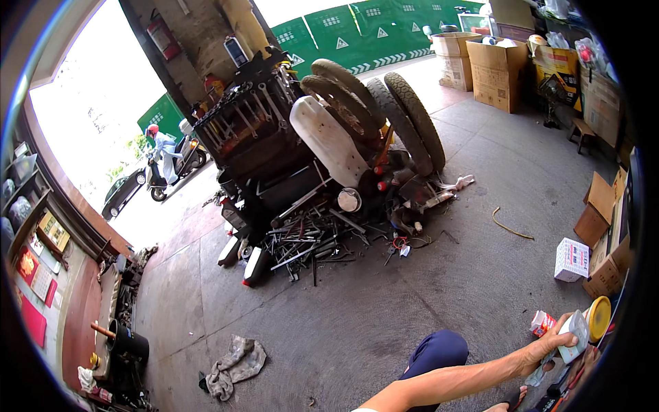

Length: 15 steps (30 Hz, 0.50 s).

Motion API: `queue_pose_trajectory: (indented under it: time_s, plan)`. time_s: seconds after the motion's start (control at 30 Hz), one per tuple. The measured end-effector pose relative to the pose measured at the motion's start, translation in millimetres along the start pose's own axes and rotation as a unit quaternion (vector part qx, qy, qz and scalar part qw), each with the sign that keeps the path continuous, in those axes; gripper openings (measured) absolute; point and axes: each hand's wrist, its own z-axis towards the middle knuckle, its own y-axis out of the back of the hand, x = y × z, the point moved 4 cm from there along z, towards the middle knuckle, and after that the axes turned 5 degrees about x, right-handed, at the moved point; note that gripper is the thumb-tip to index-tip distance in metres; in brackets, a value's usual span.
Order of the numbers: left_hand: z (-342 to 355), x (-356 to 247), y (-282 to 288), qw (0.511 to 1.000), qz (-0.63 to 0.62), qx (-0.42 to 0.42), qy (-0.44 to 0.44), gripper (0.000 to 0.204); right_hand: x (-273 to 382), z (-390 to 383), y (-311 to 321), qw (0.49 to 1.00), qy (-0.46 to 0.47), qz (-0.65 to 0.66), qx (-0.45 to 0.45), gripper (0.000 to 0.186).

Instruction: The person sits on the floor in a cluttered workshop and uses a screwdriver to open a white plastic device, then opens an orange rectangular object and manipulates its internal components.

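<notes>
My left forearm reaches across the lower right. My left hand (549, 341) is closed on a pale blue-and-white flat item (576, 336), thumb across it. Right beside this are a round tub with a yellow lid (598, 318) and a small red-and-white carton (541, 323). Below, a crumpled light blue thing (534, 375) hangs near blurred skin and dark objects; I cannot make out my right hand clearly there. My dark blue-clad knee (437, 349) is bent beside the arm, with a sandalled foot below it.
Ahead stands a tool rack (244, 117) with tyres (412, 123) and a heap of metal tools (309, 240). Cardboard boxes (498, 75) line the right. A grey rag (235, 364) lies on the floor; a black bucket (130, 341) stands left. A helmeted person (165, 154) is beside a scooter outside.
</notes>
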Motion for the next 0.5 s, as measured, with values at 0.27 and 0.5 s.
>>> queue_pose_trajectory:
  time_s: [0.27,0.5]
  plan:
    - [-12,-57,10,0.991,-0.104,-0.080,-0.025,0.053,18,-2,-38,0.990,0.090,0.009,-0.112,0.022]
    - [-23,-98,16,0.985,-0.063,-0.104,-0.126,0.069,114,-119,-66,0.980,0.155,-0.092,-0.078,0.033]
